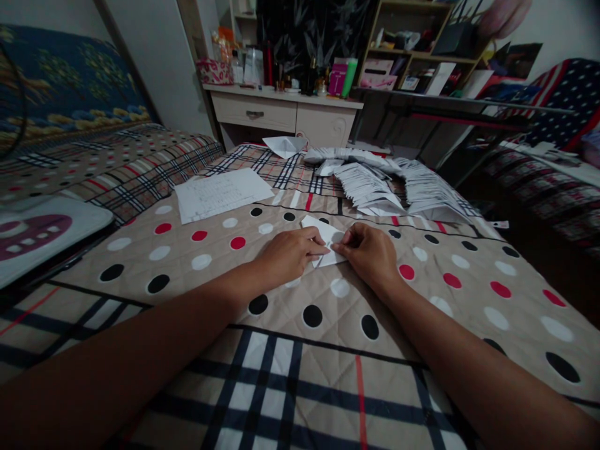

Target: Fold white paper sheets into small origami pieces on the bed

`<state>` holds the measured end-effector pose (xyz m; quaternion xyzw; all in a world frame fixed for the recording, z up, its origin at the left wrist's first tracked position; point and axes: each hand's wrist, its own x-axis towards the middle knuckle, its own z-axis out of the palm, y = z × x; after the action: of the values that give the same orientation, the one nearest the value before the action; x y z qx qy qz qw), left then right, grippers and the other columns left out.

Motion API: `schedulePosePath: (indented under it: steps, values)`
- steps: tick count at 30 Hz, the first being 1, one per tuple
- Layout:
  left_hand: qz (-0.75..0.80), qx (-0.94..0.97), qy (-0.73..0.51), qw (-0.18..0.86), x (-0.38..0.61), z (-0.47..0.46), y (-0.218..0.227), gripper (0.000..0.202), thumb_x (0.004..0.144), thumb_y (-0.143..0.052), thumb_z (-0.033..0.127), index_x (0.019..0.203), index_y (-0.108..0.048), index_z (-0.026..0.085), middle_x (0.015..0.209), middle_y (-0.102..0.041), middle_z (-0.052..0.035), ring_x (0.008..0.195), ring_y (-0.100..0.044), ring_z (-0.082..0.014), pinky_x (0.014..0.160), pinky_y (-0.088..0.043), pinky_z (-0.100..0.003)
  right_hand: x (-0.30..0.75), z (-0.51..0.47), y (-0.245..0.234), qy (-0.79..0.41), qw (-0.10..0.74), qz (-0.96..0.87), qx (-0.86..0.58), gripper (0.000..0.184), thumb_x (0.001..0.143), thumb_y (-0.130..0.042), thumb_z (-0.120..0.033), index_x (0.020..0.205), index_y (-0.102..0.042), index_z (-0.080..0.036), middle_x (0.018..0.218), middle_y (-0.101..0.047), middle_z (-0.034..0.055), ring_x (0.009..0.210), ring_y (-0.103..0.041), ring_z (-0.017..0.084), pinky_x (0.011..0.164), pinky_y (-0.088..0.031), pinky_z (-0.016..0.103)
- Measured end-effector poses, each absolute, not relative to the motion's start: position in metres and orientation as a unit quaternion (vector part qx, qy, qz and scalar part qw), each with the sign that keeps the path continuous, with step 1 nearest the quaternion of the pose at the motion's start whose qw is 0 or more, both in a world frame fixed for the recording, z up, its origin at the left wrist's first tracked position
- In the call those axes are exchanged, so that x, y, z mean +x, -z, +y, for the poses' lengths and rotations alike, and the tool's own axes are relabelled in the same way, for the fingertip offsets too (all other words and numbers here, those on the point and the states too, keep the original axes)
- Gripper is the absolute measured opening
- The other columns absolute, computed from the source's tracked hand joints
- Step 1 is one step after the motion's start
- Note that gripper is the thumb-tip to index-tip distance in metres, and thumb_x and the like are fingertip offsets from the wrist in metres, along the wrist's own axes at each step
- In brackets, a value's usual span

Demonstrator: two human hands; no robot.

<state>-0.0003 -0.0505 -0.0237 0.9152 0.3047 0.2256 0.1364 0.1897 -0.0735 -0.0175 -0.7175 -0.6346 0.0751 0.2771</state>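
A small folded white paper [334, 235] lies on the polka-dot bedspread in front of me, partly covered by my fingers. From the left side, my left hand [293, 253] is closed on the paper, its thumb and fingers drawn together over it. Opposite, my right hand [370, 250] pinches the paper's right part between thumb and bent fingers. Beyond my hands stand two rows of folded papers [368, 187], packed tightly together. A flat sheet with faint print [222, 194] rests farther to the left.
Another folded white paper [284, 146] sits at the bed's far edge. A white object with a purple oval [42, 234] lies at the left. Behind the bed are a white dresser [262, 112] with bottles and boxes, and a shelf unit [407, 53].
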Motion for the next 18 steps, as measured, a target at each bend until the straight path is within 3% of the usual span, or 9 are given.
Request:
schedulePosePath:
  steps: [4,10,13,16,18]
  values:
    - [0.257,0.931,-0.224,0.131,-0.002,-0.043,0.026,0.032,0.086,-0.052,0.006,0.1,-0.074,0.024,0.132,-0.06,-0.0023,0.111,-0.062,-0.0194,0.091,-0.05,-0.034,0.188,-0.075,0.015,-0.07,0.265,-0.637,-0.72,0.019,0.069,-0.072,-0.036,0.069,-0.06,-0.021,0.064,-0.063,-0.0026,0.059,-0.054,0.014,0.054,-0.028,0.026]
    - [0.24,0.948,-0.195,0.079,-0.003,-0.04,0.03,0.038,0.082,-0.053,0.002,0.106,-0.072,0.024,0.122,-0.068,0.0001,0.107,-0.063,-0.0213,0.091,-0.051,-0.038,0.187,-0.077,0.017,-0.051,0.269,-0.647,-0.712,0.013,0.073,-0.07,-0.032,0.072,-0.063,-0.021,0.067,-0.065,-0.0011,0.062,-0.055,0.016,0.054,-0.029,0.027]
    - [0.238,0.953,-0.18,0.054,-0.003,-0.041,0.029,0.038,0.08,-0.053,0.0,0.103,-0.072,0.024,0.116,-0.071,-0.0001,0.103,-0.063,-0.0211,0.09,-0.05,-0.037,0.185,-0.08,0.019,0.034,0.288,-0.7,-0.653,0.004,0.078,-0.065,-0.021,0.074,-0.064,-0.02,0.081,-0.067,0.004,0.08,-0.058,0.021,0.064,-0.038,0.03]
    - [0.249,0.952,-0.166,0.059,-0.002,-0.043,0.026,0.032,0.081,-0.051,0.002,0.093,-0.074,0.022,0.103,-0.074,-0.002,0.096,-0.063,-0.0203,0.085,-0.05,-0.034,0.179,-0.09,0.019,0.083,0.282,-0.77,-0.566,0.013,0.082,-0.055,-0.009,0.08,-0.066,-0.017,0.095,-0.067,0.0094,0.093,-0.057,0.023,0.079,-0.043,0.034]
    - [0.259,0.95,-0.16,0.07,-0.002,-0.044,0.024,0.031,0.082,-0.05,0.003,0.087,-0.074,0.022,0.097,-0.074,-0.0026,0.095,-0.063,-0.0195,0.085,-0.05,-0.033,0.174,-0.102,0.02,0.066,0.267,-0.795,-0.541,0.02,0.085,-0.049,-0.007,0.089,-0.067,-0.014,0.097,-0.066,0.0112,0.093,-0.058,0.023,0.082,-0.046,0.033]
